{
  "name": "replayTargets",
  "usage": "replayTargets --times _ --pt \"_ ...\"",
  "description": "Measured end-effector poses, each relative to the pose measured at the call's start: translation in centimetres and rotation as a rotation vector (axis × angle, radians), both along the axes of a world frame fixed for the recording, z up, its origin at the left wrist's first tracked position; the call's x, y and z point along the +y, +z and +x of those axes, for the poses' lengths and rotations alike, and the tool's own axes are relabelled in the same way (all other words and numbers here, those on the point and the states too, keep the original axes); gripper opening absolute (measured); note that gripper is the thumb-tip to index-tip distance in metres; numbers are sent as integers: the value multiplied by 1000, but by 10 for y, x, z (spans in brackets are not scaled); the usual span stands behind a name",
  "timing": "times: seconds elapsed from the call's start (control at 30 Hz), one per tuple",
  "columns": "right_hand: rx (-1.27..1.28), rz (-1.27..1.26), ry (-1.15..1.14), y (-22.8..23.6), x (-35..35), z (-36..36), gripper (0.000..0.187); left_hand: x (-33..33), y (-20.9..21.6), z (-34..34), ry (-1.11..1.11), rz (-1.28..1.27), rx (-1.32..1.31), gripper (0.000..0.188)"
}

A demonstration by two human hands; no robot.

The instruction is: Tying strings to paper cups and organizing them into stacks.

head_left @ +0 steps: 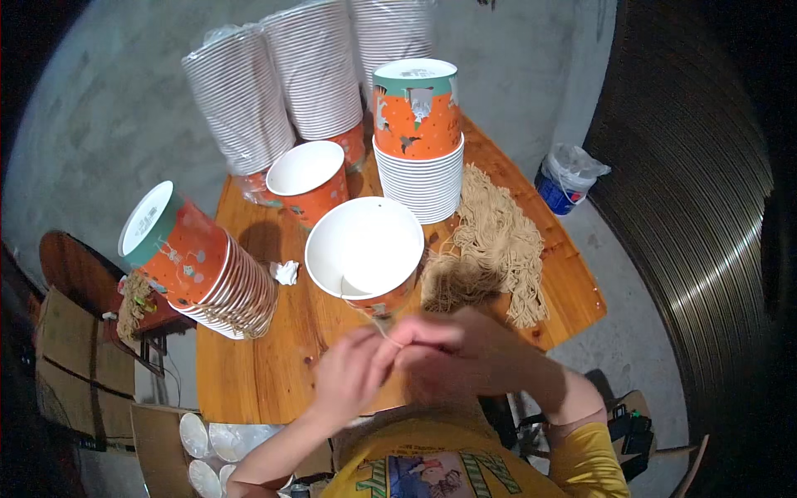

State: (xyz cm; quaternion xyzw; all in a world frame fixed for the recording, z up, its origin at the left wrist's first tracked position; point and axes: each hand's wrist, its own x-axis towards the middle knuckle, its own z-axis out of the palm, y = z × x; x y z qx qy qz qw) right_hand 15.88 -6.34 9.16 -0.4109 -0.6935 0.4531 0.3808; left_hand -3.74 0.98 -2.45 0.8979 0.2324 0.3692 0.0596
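Desk: tan yarn pile right, open paper bucket centre, near side. Left hand and right hand together at bucket's strand; blur hides which pinches. Step: probably knotting; next likely needs snug, gentle tightening.

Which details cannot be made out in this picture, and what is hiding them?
All in the head view:
- Left hand and right hand: blurred, so their exact grip on the cord is unclear.
- Top of the rightmost wrapped cup stack: cut off by the upper edge.
- White containers, lower left: partly hidden by the left forearm.
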Motion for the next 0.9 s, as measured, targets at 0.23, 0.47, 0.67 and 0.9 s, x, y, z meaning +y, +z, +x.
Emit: replayTargets --times 0.23,0.47,0.67,0.9 --pt "-19 151 -48 13 22 16 17 9 29 51 41 -192 -11 58" --pt "431 -172 -180 4 40 45 33 46 53 3 194 1 135 26" --pt "874 -255 -90 -39 73 50 26 112 66 -36 -138 -269 185 29" --pt "1527 -543 -45 -72 79 18 28 135 63 -40 -267 -166 109 26"
